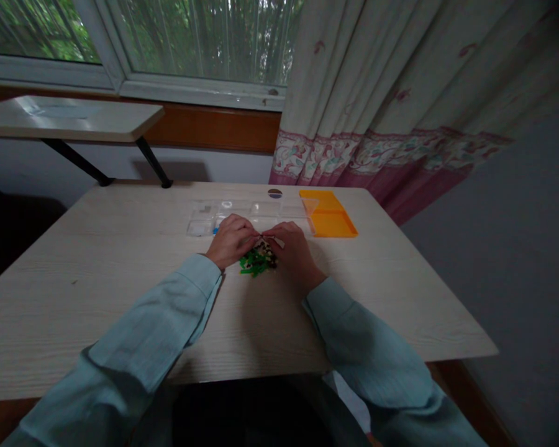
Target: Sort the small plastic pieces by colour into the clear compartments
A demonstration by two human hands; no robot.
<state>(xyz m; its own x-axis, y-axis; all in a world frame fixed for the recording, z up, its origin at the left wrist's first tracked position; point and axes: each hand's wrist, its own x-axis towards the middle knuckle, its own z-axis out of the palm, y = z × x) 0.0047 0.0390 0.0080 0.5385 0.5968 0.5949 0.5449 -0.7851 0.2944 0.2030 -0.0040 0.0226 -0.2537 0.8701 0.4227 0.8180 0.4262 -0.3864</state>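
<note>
My left hand (234, 241) and my right hand (294, 246) meet fingertip to fingertip over a small pile of mixed pieces (259, 259), green, dark and cream in colour. Both hands are closed in a pinch, and what lies between the fingertips is too small to make out. Just behind them stands a clear plastic compartment box (200, 227), partly hidden by my hands. Something small and blue (215, 231) shows in it beside my left hand.
An orange tray (334, 222) lies at the right end of the clear box. Behind the box is a small dark round thing (274, 194). A raised shelf (74, 118) on black legs stands at the table's back left. A curtain (354, 143) hangs behind the table (377, 292).
</note>
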